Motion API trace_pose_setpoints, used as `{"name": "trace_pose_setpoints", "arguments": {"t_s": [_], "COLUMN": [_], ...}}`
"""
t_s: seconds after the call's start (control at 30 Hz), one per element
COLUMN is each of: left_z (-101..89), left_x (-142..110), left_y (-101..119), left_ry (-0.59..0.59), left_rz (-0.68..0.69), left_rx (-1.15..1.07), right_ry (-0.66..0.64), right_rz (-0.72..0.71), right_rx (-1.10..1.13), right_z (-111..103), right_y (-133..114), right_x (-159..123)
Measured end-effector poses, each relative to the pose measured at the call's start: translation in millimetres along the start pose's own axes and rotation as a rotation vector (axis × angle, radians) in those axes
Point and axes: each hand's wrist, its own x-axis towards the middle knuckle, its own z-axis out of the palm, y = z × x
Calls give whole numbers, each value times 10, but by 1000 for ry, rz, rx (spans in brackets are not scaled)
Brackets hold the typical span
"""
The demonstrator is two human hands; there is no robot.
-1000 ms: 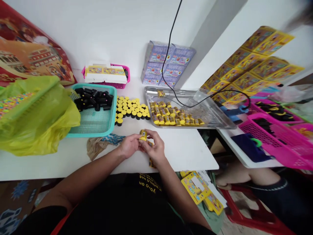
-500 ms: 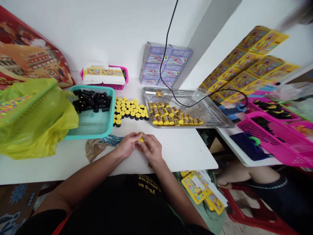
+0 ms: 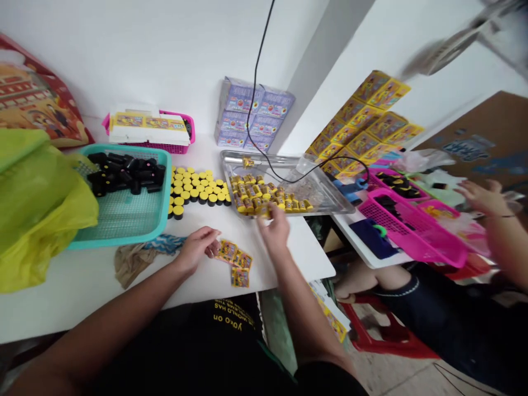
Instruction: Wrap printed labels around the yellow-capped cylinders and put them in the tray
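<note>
My left hand (image 3: 198,247) rests on the white table (image 3: 268,250) with its fingers curled beside a short strip of yellow stickers (image 3: 236,260). My right hand (image 3: 274,226) reaches forward to the near edge of the metal tray (image 3: 330,199), blurred by motion, with a small yellow-wrapped container (image 3: 264,212) at its fingertips. The tray holds several yellow labelled containers (image 3: 264,196). A group of black containers with yellow caps (image 3: 197,186) stands left of the tray.
A teal basket (image 3: 124,214) with black containers sits at the left, a yellow bag (image 3: 37,203) beside it. Pink baskets (image 3: 412,231) and yellow boxes (image 3: 363,126) are at the right, where another person's hand (image 3: 482,197) reaches. A black cable (image 3: 264,159) drops into the tray.
Both hands were together around a yellow container; now my right hand has carried it forward to the tray and my left hand stays by the stickers. The camera has turned right.
</note>
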Motion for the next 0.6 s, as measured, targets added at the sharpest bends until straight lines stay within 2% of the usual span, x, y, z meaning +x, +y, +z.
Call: {"name": "trace_pose_setpoints", "arguments": {"t_s": [0.1, 0.2, 0.23, 0.3, 0.4, 0.5, 0.6], "left_z": [-7, -11, -25, -91, -297, -593, -856], "left_x": [27, -7, -37, -136, -373, -600, -689], "left_y": [-27, 48, 95, 199, 293, 248, 122], "left_ry": [42, 49, 29, 2, 83, 223, 347], "left_rz": [41, 73, 94, 172, 308, 351, 275], "left_rx": [58, 220, 301, 447, 516, 400, 181], "right_ry": [5, -164, -203, -196, -178, -216, -181], "right_rz": [119, 163, 170, 184, 184, 209, 205], "right_rx": [-247, -352, -370, -405, -427, -453, -474], "right_z": [-105, -132, -126, -111, -106, -124, -120], "right_y": [518, 796, 840, 882, 890, 883, 846], "right_x": [415, 595, 601, 567, 493, 485, 509]}}
